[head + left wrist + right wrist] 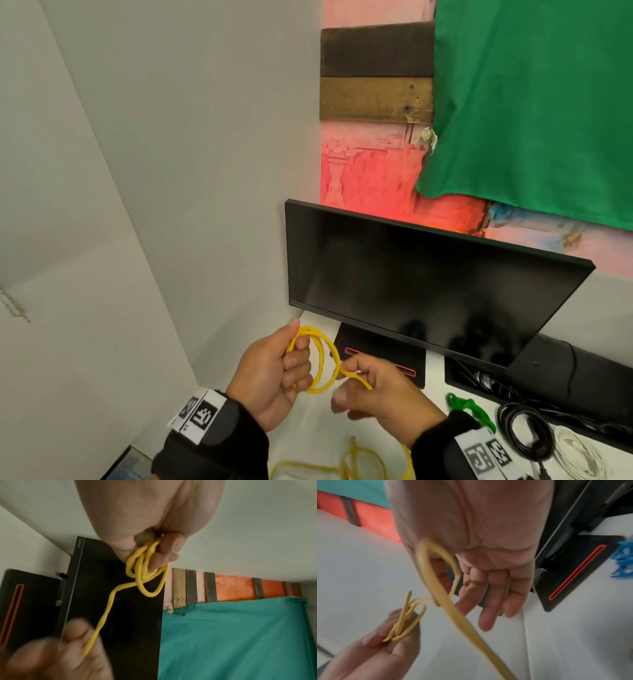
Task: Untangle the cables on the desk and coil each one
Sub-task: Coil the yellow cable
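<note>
Coiling the yellow cable (pixel 320 359) well probably means the person keeps each new turn the same size as those already gathered and lets the free length feed without twist, so the slack on the desk (pixel 308 431) near the wrists does not snag. The coil is held in the air in front of the monitor (pixel 421 287), its loops standing roughly upright with the long axis near to far, the tail running right and down. The left hand (pixel 274 370) grips the loops in curled fingers; the right hand (pixel 373 387) pinches the feeding strand, other fingers loose.
</note>
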Demonstrator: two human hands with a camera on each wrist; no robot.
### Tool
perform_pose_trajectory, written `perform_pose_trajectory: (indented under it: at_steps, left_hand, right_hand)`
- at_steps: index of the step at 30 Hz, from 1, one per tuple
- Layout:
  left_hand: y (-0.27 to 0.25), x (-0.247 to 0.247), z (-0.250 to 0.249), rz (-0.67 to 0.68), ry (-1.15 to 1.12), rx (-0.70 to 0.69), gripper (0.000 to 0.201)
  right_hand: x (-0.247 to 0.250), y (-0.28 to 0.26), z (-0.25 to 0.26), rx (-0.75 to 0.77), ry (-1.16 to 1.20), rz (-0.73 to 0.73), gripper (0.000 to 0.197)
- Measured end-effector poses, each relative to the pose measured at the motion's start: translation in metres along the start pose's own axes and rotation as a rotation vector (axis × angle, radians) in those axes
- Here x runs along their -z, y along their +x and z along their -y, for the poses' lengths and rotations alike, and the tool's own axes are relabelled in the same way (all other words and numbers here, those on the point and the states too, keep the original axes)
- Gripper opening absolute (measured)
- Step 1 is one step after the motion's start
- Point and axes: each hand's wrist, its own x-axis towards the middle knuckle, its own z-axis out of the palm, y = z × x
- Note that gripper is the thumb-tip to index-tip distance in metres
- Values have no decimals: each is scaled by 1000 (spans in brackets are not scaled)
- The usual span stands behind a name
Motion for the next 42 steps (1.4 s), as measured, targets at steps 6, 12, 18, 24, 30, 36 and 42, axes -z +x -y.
perform_pose_trajectory:
  at_steps: [6,12,18,24,30,36,42]
  left_hand:
    - [5,11,-17,-48,-170,-131,34]
    - [9,6,-8,-51,-166,-260,31]
    - [17,12,2,-146,211,-370,31]
    - [4,20,14,48,847,-323,34]
    - [-12,8,8,310,850,-140,59]
    - [-11,-4,6,223,568,-72,50]
    - [-6,-20,13,136,261,-20,46]
  right_hand:
    - [21,-13,-22,-93,273,-341,9]
    - [-1,-14,-22,80,-514,-511,10]
    - [-37,-24,-1,62,-946,49,36]
    - [-34,-38,26,560,-879,-68,28]
    - [-22,-22,30,442,-474,-399,27]
    - [-22,-8,29,295,-105,-279,36]
    - [-32,-8,25,344,80,-314,60]
